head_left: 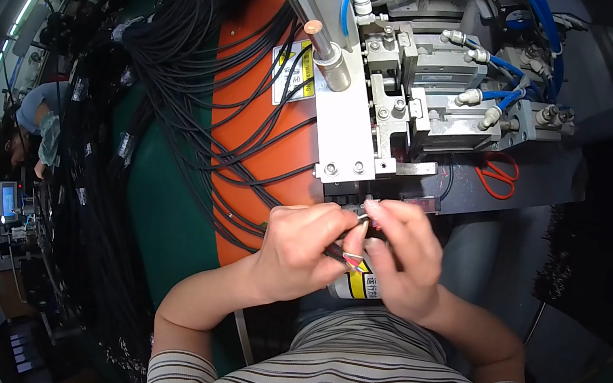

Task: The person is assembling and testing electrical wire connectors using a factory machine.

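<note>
In front of the machine, my left hand is closed around the stripped end of a black cable. Thin coloured wires, pink and white among them, stick out beneath its fingers. My right hand meets it from the other side, its fingertips curled in at a thin light wire. Its thumb and forefinger look bent round the wire tip, though the exact contact is hard to see. Just beyond both hands is the front end of a metal press fixture.
A bundle of black cables spreads over an orange and green surface on the left. Pneumatic cylinders with blue hoses stand at the back right. Red-handled scissors lie beside them. Another person is at far left.
</note>
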A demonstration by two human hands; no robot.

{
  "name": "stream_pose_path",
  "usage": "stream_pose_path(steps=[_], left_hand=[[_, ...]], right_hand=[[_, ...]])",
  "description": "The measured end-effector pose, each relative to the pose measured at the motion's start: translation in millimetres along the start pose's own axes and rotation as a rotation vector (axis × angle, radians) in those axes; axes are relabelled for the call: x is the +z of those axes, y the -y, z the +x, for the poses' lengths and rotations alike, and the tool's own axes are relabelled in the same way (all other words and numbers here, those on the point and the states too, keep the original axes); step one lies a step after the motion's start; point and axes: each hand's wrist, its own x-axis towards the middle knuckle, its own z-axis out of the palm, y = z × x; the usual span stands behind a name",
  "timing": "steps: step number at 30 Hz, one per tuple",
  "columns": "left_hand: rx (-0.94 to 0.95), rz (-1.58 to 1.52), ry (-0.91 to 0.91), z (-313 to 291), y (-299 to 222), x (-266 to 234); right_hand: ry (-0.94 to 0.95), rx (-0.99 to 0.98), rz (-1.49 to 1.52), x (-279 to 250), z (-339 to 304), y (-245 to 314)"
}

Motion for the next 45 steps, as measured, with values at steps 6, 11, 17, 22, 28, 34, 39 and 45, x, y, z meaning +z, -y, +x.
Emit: stream_pose_path(steps=[6, 11, 17, 22, 28, 34, 39, 45], left_hand=[[0.121, 0.163, 0.061, -2, 3, 0], [-0.026, -0.047, 0.055, 1, 1, 1], [0.035, -0.011, 0.109, -1, 1, 1], [0.153, 0.180, 0.116, -3, 6, 3], [-0.052, -0.129, 0.209, -1, 7, -2], [0.101, 0.437, 0.157, -3, -7, 1], [0.064, 0.368, 0.192, -6, -3, -7], [0.005, 0.293, 0.248, -11, -1, -7]], right_hand=[[0.101, 0.584, 0.826, -14, 10, -5], [0.230, 0.724, 0.924, -24, 17, -13], [0.316, 0.572, 0.630, -32, 27, -17], [0.351, 0.231, 0.146, -37, 37, -11], [0.423, 0.448, 0.409, -39, 37, -19], [0.388, -0.007, -0.412, -31, 39, -3], [0.375, 0.034, -0.433, -29, 36, -8], [0.324, 0.048, -0.371, -27, 31, -14]])
